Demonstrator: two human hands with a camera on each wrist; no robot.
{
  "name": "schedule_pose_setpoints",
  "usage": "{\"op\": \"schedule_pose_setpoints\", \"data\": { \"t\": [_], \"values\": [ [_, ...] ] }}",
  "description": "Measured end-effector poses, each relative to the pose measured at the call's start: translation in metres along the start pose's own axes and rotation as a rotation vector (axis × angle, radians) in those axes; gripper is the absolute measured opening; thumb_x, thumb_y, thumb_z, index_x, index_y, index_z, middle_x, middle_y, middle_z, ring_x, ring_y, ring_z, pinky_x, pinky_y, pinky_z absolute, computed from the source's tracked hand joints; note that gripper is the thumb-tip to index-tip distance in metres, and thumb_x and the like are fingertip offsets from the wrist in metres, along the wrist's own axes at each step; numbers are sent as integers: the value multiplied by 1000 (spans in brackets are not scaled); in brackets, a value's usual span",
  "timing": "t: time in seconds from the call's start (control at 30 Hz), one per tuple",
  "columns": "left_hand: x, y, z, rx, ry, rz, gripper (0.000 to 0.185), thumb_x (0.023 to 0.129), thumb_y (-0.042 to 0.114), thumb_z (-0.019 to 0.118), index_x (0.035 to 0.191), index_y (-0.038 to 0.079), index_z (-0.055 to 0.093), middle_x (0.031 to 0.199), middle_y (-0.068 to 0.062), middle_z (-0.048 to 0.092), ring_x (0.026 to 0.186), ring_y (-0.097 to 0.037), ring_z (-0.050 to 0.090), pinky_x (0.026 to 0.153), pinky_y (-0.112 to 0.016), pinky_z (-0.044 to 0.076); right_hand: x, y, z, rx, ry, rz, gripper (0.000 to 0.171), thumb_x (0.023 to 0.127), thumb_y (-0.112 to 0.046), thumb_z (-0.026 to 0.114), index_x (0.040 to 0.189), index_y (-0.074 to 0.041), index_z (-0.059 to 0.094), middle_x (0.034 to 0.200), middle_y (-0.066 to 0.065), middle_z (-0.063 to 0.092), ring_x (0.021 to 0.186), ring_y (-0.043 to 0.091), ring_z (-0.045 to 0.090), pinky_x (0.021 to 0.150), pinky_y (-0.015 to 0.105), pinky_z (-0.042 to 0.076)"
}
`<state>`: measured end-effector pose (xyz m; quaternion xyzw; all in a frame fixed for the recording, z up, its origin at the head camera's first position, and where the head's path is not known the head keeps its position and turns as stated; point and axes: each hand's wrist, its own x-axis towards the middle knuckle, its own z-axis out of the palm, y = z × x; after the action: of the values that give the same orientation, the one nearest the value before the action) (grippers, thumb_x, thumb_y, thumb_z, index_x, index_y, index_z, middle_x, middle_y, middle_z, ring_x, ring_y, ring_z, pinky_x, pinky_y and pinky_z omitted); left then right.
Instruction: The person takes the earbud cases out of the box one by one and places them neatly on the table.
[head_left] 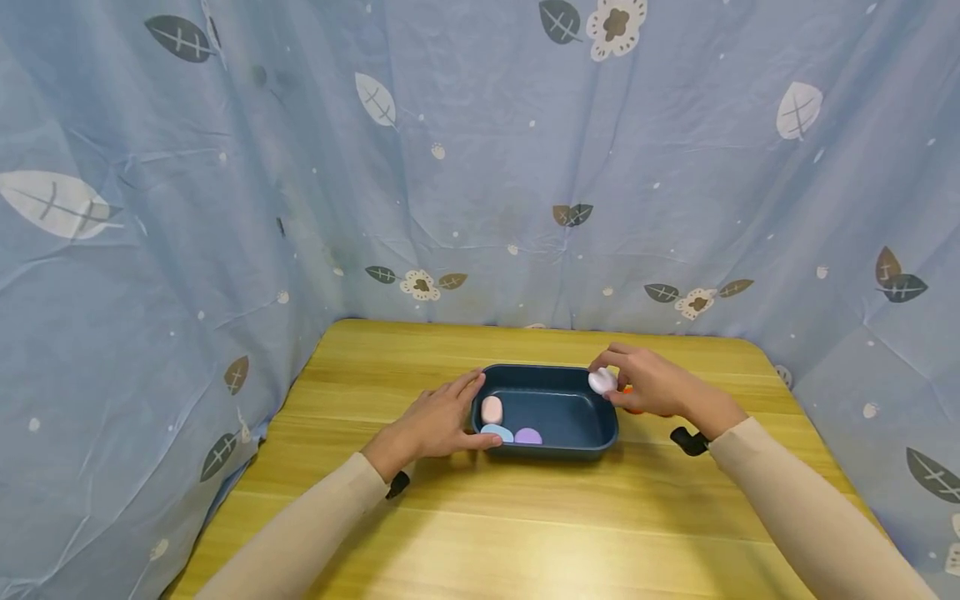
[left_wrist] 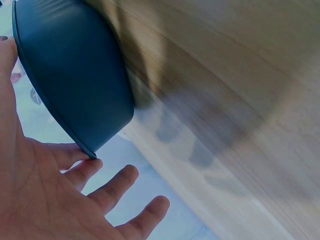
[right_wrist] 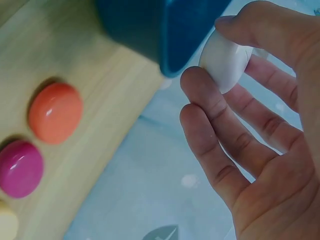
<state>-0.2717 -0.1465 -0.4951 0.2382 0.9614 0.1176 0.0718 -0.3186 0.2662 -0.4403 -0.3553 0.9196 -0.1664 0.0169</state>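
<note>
A dark blue tray (head_left: 596,437) sits mid-table, holding a pink pebble (head_left: 491,409), a light blue one (head_left: 498,432) and a purple one (head_left: 528,436). My left hand (head_left: 442,417) rests flat against the tray's left end (left_wrist: 75,85), fingers (left_wrist: 115,187) straight. My right hand (head_left: 645,385) pinches a white pebble (head_left: 602,381) over the tray's right rim; in the right wrist view the white pebble (right_wrist: 225,60) sits between thumb and fingers (right_wrist: 210,125). An orange pebble (right_wrist: 55,112), a magenta one (right_wrist: 20,167) and a pale yellow one (right_wrist: 7,224) lie on the table beside the tray.
The wooden table (head_left: 525,533) is enclosed at the back and sides by a blue leaf-print cloth (head_left: 480,167). An orange pebble (head_left: 628,389) peeks out beside my right hand. Black wrist straps (head_left: 688,440) show on both arms.
</note>
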Motion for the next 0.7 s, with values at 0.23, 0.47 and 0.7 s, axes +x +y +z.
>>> {"op": "schedule_pose_setpoints", "data": {
  "t": [0.23, 0.47, 0.7],
  "values": [
    [1, -1, 1, 6, 0, -1, 126, 98, 95, 63, 189, 19, 21, 198, -3, 20, 173, -43, 44, 132, -78, 42, -24, 13, 1, 12, 40, -11, 38, 98, -8, 94, 133, -11, 79, 123, 8, 75, 85, 6, 71, 77, 26, 62],
    [1, -1, 1, 16, -2, 5, 126, 99, 95, 62, 189, 18, 21, 198, -3, 20, 173, -44, 45, 132, -78, 43, -43, 24, 5, -10, 50, 17, 38, 96, -8, 96, 130, -12, 80, 120, 6, 75, 82, 13, 68, 75, 25, 59],
    [0, 0, 0, 18, -1, 5, 126, 99, 95, 63, 189, 17, 21, 198, -3, 20, 173, -44, 45, 131, -78, 43, -55, 33, 16, 3, 8, 61, 37, 96, -8, 94, 130, -18, 81, 113, -1, 72, 86, 15, 65, 75, 25, 56]
  ]
}}
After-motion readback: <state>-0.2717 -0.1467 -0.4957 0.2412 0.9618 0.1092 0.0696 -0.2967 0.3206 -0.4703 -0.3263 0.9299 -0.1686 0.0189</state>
